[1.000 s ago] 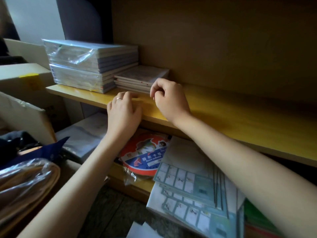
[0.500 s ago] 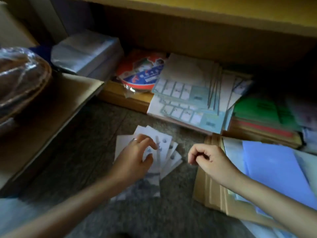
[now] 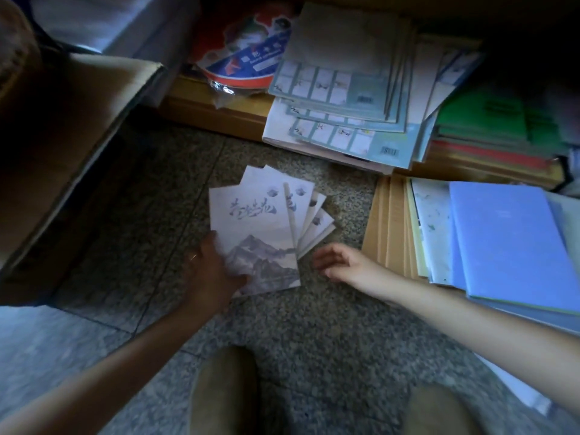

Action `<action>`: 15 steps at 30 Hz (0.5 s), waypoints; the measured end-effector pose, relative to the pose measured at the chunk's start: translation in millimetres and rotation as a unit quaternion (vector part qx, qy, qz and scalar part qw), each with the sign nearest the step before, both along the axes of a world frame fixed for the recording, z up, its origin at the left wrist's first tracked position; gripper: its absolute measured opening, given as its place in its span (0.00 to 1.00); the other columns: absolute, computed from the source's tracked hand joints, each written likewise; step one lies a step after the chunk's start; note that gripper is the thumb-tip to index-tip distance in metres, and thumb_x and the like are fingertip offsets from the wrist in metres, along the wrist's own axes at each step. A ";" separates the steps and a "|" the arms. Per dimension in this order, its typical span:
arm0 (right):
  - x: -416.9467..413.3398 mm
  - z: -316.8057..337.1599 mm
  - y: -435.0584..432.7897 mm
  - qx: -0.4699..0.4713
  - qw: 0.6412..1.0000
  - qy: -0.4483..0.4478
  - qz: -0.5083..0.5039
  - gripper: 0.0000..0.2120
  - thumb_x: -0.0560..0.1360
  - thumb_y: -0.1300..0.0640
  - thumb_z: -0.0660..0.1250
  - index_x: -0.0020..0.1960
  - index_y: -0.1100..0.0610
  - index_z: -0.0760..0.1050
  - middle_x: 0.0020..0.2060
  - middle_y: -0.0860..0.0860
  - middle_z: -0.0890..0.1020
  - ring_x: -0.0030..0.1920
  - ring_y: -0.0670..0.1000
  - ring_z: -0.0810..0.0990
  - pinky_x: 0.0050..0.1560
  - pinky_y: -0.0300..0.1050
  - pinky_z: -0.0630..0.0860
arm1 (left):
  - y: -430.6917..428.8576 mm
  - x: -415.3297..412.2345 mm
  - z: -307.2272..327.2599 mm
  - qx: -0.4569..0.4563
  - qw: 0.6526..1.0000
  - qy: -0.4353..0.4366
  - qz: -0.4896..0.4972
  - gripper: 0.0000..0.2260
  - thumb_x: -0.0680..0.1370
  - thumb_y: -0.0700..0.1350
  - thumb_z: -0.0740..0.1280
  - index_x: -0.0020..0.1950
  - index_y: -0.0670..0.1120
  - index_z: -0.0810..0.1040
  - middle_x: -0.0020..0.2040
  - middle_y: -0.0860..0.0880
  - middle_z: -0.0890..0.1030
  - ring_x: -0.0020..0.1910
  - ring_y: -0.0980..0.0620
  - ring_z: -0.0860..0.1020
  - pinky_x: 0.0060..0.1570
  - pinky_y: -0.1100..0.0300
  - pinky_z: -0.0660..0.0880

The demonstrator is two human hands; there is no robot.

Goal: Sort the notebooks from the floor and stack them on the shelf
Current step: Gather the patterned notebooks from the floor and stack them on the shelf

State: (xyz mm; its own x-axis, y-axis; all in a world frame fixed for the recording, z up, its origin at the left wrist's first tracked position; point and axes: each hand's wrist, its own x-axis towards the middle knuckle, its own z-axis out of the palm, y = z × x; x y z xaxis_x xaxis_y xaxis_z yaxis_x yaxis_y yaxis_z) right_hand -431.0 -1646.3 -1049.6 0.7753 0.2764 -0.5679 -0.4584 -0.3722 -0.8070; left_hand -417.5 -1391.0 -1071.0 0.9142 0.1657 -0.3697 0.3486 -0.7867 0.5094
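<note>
Nearest the camera: two tan shoe toes [image 3: 224, 390] on the speckled stone floor [image 3: 314, 334], both forearms reaching forward and down. Left hand [image 3: 213, 271] rests on the lower left corner of a fanned bunch of white notebooks [image 3: 260, 227] with a grey mountain print and brush lettering; thumb lies on the top cover, but whether the fingers are curled under the edge cannot be told, so grip unconfirmed. Right hand [image 3: 337, 262] hovers just beside the fan's right edge, loosely cupped, fingers apart, holding nothing. The fan lies flat on the floor, several copies splayed, not yet squared. To the right, also on the floor: a spread of tan notebooks [image 3: 389, 221] overlapped by pale sheets and a blue notebook [image 3: 508, 243]. To the left, a cardboard box flap [image 3: 78, 127]. Farther back, the bottom shelf [image 3: 219, 111] carries a slumped pile of teal-grid booklets [image 3: 339, 98], green and red books [image 3: 489, 127] and a round red-and-blue packet [image 3: 241, 58]. Judgement: task partly open; at least three groups remain on the floor, each needing gathering, squaring and lifting. Upper shelf is out of frame, so stacked count unknown.
</note>
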 end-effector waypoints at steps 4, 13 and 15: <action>2.8 -1.4 20.5 0.025 0.999 0.045 -0.006 0.21 0.74 0.70 0.63 0.65 0.62 0.64 0.51 0.53 0.75 0.54 0.51 0.74 0.49 0.40 0.73 | -1.3 6.4 -2.5 -0.033 0.999 0.036 0.019 0.56 0.48 0.59 0.78 0.72 0.46 0.60 0.67 0.41 0.69 0.67 0.40 0.67 0.65 0.46 0.67; -6.4 1.3 38.5 0.057 0.996 0.003 -0.065 0.24 0.74 0.57 0.69 0.64 0.56 0.59 0.44 0.50 0.77 0.45 0.46 0.78 0.43 0.36 0.75 | 5.8 19.5 -3.7 -0.056 0.992 0.108 -0.008 0.57 0.39 0.60 0.71 0.67 0.41 0.66 0.65 0.39 0.70 0.63 0.40 0.70 0.59 0.48 0.72; -8.1 2.1 40.6 0.109 0.988 0.043 -0.099 0.18 0.75 0.60 0.66 0.62 0.56 0.64 0.47 0.48 0.79 0.44 0.42 0.79 0.42 0.33 0.76 | 3.3 14.7 -0.9 -0.089 0.989 0.115 -0.021 0.56 0.42 0.59 0.74 0.67 0.41 0.64 0.64 0.40 0.69 0.62 0.41 0.70 0.57 0.51 0.72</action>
